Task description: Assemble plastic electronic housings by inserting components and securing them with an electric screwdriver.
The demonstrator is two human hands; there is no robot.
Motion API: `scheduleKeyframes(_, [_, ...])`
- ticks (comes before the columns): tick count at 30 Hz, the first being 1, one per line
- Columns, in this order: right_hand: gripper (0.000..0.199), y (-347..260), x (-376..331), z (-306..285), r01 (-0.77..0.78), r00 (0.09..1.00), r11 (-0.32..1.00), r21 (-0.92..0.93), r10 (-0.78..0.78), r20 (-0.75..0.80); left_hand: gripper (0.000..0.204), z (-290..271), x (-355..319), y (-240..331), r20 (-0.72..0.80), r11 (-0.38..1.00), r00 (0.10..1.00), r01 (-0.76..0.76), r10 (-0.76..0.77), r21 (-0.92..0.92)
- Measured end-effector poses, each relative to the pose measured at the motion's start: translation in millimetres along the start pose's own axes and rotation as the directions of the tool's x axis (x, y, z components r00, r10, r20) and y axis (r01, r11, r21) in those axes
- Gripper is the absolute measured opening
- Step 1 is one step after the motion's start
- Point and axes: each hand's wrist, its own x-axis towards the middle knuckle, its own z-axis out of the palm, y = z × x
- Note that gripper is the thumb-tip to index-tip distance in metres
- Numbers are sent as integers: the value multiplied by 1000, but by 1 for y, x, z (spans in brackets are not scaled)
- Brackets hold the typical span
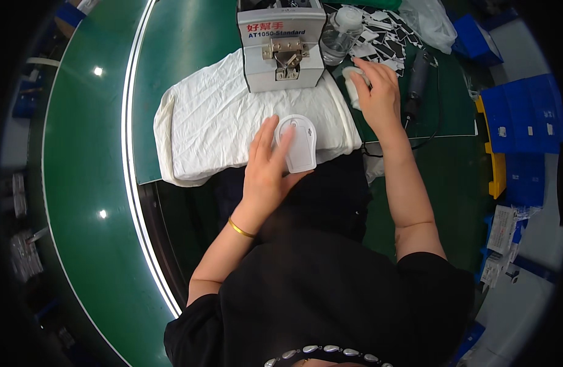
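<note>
My left hand (266, 162) holds a white plastic cover (302, 147), rounded at its far end, above the near edge of a white cloth (214, 116). The thumb is under the cover's near end, and one finger blurs across its face. Farther right, my right hand (379, 92) is closed on a small white wad (352, 88) that looks like folded cloth. The palm partly hides that wad. It lies beside the white cloth, just nearer than a clear bottle (339, 40).
A white machine (281, 61) with a metal mechanism stands on the cloth. Black-and-white pieces (385, 40) lie scattered behind the bottle. A dark corded electric screwdriver (419, 79) lies right of my right hand. Blue bins (520, 113) line the right side; a white strip edges another green surface (92, 183) leftward.
</note>
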Motion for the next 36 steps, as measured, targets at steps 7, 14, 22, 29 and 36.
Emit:
scheduleKeyframes(7, [29, -15, -29, -1, -51, 995, 994, 100, 42, 91, 60, -8, -4, 1, 28, 924, 959, -279, 282, 262])
scheduleKeyframes(14, [35, -16, -31, -14, -165, 977, 973, -160, 183, 110, 57, -38, 11, 12, 284, 862, 940, -298, 190, 409])
scheduleKeyframes(22, [29, -15, -35, 6, -141, 990, 990, 28, 140, 19, 46, -53, 13, -12, 176, 928, 967, -231, 185, 292])
scheduleKeyframes(29, [24, -10, -40, 23, -180, 981, 981, 79, 173, 84, 52, -98, -7, -68, -281, 969, 934, 242, -219, 48])
scheduleKeyframes(36, [22, -9, -42, 21, -159, 984, 986, 55, 153, 90, 52, -255, 13, -222, -720, 865, 582, 500, -378, -50])
